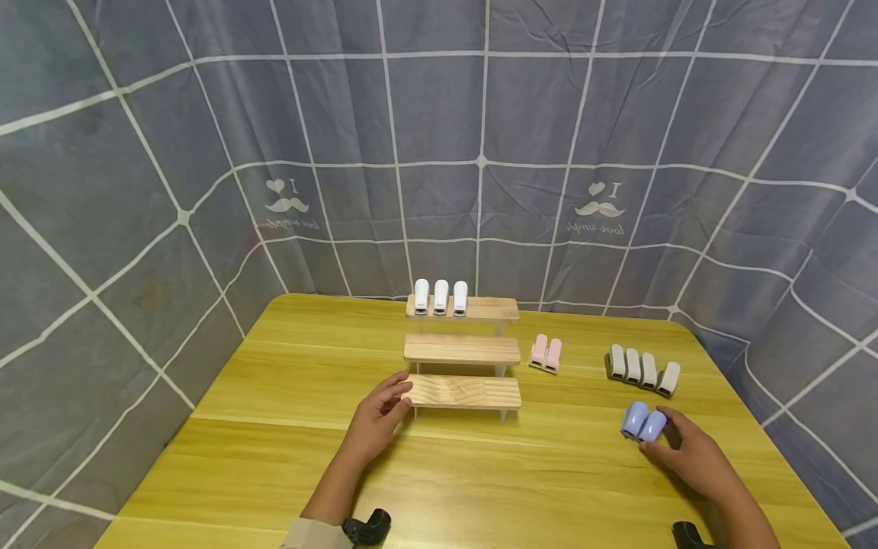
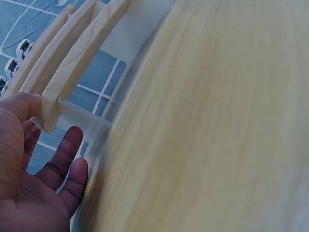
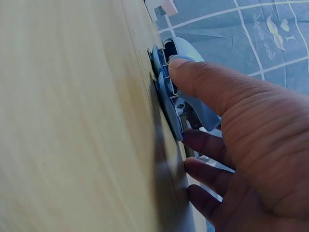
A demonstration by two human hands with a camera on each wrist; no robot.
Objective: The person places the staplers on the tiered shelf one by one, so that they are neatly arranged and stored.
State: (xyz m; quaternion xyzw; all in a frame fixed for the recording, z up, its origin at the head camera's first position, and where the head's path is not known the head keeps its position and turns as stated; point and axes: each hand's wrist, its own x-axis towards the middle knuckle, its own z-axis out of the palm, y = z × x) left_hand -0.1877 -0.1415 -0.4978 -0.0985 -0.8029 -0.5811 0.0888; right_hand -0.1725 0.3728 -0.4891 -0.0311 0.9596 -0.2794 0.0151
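Note:
My left hand (image 1: 373,421) holds the left end of the lowest board of a three-tier wooden display stand (image 1: 461,392), thumb and forefinger at the board's end. In the left wrist view its other fingers (image 2: 62,154) spread loosely below the board. Two blue mini staplers (image 1: 635,418) stand side by side on the table at the right. My right hand (image 1: 696,456) pinches the nearer one; in the right wrist view the thumb (image 3: 193,75) lies against the blue stapler (image 3: 203,113), the forefinger mostly hidden behind it. Three white mini staplers (image 1: 441,297) stand on the top tier's left part.
Two pink mini staplers (image 1: 546,353) lie just right of the stand. Several off-white mini staplers (image 1: 641,368) stand in a row behind the blue ones. A grey checked curtain (image 1: 439,114) surrounds the back and sides of the wooden table (image 1: 274,442).

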